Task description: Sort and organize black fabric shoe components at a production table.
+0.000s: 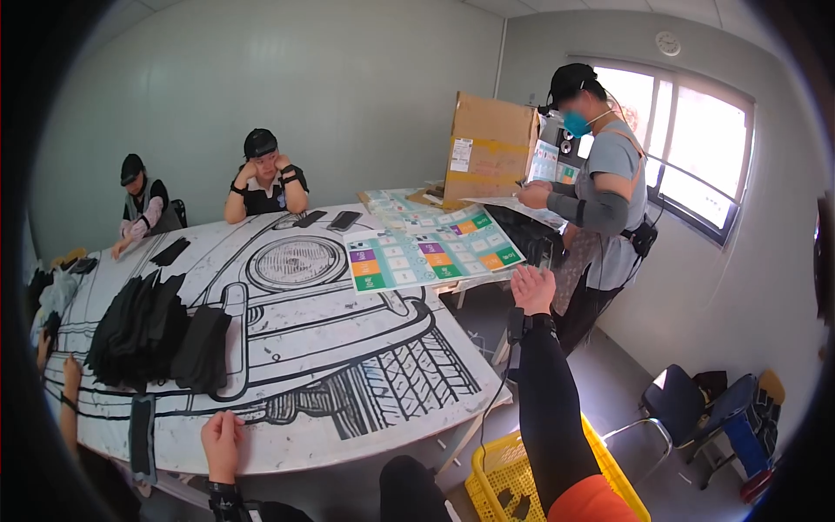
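My left hand [223, 444] rests at the near edge of the table, its fingers curled together with nothing visible in them. My right hand [532, 291] is raised past the table's right side, fingers apart and palm turned up, holding nothing that shows. Just beyond it lie colourful printed sheets [404, 277] with purple, orange and green blocks, reaching over the table's right edge. Left of my left hand, a dark grey fabric strip [143, 435] hangs over the near edge. A thick pile of black fabric pieces [143, 335] lies behind that strip.
The table [296, 361] bears a black-and-white car drawing. Small dark pieces [345, 220] lie at its far side. Two seated people are beyond it. A masked person [609, 174] stands at right, holding papers beside a cardboard box [491, 148]. A yellow basket [491, 478] and chairs [674, 409] are lower right.
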{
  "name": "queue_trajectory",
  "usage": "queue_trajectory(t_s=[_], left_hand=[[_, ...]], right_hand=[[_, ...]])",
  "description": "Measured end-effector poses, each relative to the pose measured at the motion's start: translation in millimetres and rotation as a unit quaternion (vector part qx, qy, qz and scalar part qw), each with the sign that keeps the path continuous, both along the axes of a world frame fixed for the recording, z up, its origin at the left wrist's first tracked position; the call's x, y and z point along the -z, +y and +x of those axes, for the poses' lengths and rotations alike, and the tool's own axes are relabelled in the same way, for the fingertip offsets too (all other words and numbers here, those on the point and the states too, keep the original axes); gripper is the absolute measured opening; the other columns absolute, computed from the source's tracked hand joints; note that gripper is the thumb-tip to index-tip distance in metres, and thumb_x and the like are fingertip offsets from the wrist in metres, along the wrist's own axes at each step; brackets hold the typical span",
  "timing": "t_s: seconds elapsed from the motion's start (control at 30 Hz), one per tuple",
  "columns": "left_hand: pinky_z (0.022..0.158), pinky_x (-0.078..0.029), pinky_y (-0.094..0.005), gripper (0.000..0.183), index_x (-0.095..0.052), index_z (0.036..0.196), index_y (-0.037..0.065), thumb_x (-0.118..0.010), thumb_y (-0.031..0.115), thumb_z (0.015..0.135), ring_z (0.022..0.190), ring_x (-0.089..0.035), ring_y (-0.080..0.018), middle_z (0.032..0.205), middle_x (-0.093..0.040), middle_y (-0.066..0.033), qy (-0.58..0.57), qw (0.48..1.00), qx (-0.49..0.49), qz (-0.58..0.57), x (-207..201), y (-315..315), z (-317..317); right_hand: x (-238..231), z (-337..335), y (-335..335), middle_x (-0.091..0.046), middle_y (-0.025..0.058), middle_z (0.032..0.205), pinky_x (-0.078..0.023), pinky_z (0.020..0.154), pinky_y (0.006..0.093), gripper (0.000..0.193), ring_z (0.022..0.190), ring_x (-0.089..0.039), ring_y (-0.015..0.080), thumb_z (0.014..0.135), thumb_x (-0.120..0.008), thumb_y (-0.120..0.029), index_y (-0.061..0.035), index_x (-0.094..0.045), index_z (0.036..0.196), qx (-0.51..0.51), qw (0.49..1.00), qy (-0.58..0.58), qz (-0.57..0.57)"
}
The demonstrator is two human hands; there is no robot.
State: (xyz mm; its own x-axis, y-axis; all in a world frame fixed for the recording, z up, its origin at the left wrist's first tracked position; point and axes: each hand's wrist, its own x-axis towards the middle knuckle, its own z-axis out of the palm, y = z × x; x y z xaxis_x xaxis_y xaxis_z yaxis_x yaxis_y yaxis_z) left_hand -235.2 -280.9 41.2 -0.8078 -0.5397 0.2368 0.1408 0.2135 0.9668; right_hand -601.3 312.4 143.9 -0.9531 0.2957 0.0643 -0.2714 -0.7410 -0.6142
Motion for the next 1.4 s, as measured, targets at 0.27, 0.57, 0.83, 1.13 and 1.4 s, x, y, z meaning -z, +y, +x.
queue_trajectory(t_s=[0.27, 0.57, 0.83, 1.13, 1.4], left_hand=[[0.053, -0.033, -0.0215, 0.035, -0.064, 0.077, 0.003, -0.055, 0.021, 0.106, 0.055, -0.045, -0.004, 0.061, -0.052, 0.0033, -0.008, 1.0, -0.013, -0.01, 0, -7, 8], [0.054, -0.035, -0.0222, 0.035, -0.064, 0.078, 0.002, -0.055, 0.021, 0.106, 0.056, -0.046, -0.0044, 0.062, -0.053, 0.0028, -0.014, 1.0, -0.011, -0.015, 3, -8, 7], [0.054, -0.034, -0.022, 0.036, -0.065, 0.078, 0.002, -0.055, 0.022, 0.106, 0.057, -0.046, -0.004, 0.064, -0.054, 0.0031, -0.024, 1.0, 0.005, -0.018, 1, -3, -2], [0.06, -0.038, -0.0211, 0.019, -0.064, 0.089, 0.002, -0.061, 0.015, 0.102, 0.064, -0.049, -0.0043, 0.069, -0.056, 0.0034, -0.017, 0.998, 0.014, -0.058, -3, 10, -2], [0.059, -0.038, -0.0207, 0.016, -0.061, 0.09, 0.002, -0.06, 0.011, 0.102, 0.064, -0.048, -0.0038, 0.072, -0.055, 0.0028, -0.006, 0.999, 0.038, -0.034, 0, 9, 10]], right_hand=[[15, -6, -53, -0.05, 0.0161, 0.142, -0.048, 0.104, 0.0418, 0.074, 0.128, -0.053, 0.0306, 0.091, -0.073, -0.038, 0.0004, -0.041, 0.146, 0.002, 0.996, -0.034, 0.087], [-15, 3, -62, -0.051, 0.0176, 0.136, -0.046, 0.102, 0.0473, 0.088, 0.123, -0.055, 0.0282, 0.085, -0.081, -0.024, -0.0127, -0.024, 0.151, 0.216, 0.975, -0.042, 0.041], [-11, 37, -68, -0.064, 0.0102, 0.11, -0.059, 0.072, 0.0339, 0.037, 0.091, -0.073, 0.0292, 0.093, -0.064, -0.007, -0.0101, -0.048, 0.126, 0.199, 0.977, 0.036, 0.066], [31, 141, -120, -0.061, 0.0122, 0.114, -0.055, 0.085, 0.0418, 0.023, 0.108, -0.066, 0.0274, 0.094, -0.066, -0.017, -0.0073, -0.055, 0.111, 0.053, 0.991, 0.023, 0.123], [28, 136, -56, -0.043, 0.0201, 0.143, -0.028, 0.118, 0.0677, 0.027, 0.14, -0.037, 0.0471, 0.097, -0.061, -0.025, -0.0045, -0.058, 0.115, -0.199, 0.955, 0.195, -0.097]])
